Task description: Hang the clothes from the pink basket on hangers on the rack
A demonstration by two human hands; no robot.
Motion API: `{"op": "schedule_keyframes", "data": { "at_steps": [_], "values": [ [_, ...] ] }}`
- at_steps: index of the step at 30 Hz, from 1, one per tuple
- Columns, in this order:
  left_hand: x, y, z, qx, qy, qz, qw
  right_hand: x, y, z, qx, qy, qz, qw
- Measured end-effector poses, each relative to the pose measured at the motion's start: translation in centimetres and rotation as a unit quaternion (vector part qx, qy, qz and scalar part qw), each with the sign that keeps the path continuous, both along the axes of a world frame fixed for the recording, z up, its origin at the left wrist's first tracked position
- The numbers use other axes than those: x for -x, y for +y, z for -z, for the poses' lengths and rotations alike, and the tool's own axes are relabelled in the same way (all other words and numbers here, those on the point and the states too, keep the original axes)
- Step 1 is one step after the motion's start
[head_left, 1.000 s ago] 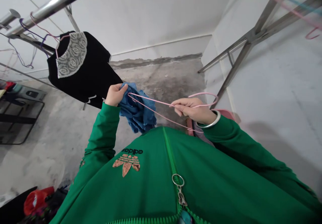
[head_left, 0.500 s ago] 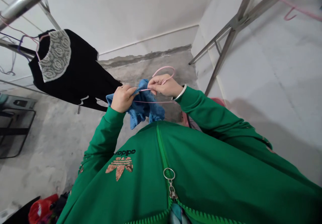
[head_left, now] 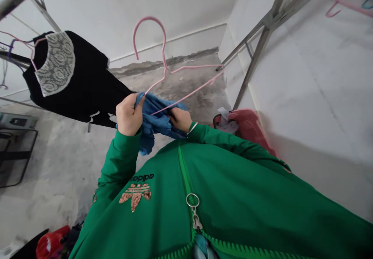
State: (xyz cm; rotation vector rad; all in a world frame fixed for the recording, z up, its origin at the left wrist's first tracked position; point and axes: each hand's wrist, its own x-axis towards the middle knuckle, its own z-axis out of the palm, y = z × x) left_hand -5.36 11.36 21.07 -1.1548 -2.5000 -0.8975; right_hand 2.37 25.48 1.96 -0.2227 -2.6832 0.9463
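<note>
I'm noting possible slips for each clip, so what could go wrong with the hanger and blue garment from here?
The pink hanger has one end in the bunched blue garment and the other bare, so the cloth might slide off if the left hand loosens.

The right hand is at the cloth, away from the bare end, so the hanger could twist.

The bunched folds might snag as cloth is pulled along.

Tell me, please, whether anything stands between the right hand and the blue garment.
Nothing visible does: the right hand grips the blue garment directly. The pink hanger shows beyond that hand, not between them.
</note>
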Motion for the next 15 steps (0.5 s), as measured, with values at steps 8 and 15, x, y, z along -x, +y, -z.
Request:
{"op": "schedule_keyframes", "data": {
  "at_steps": [8, 15],
  "values": [
    [-2.4, -0.6, -1.0, -0.004, 0.007, 0.025, 1.0, 2.8, 2.8, 3.7, 0.023, -0.063, 0.091, 0.994],
    [-0.3, -3.3, -0.4, 0.025, 0.024, -0.021, 0.999, 3.1, 6.4, 5.6, 0.184, -0.202, -0.034, 0.961]
  ]
}}
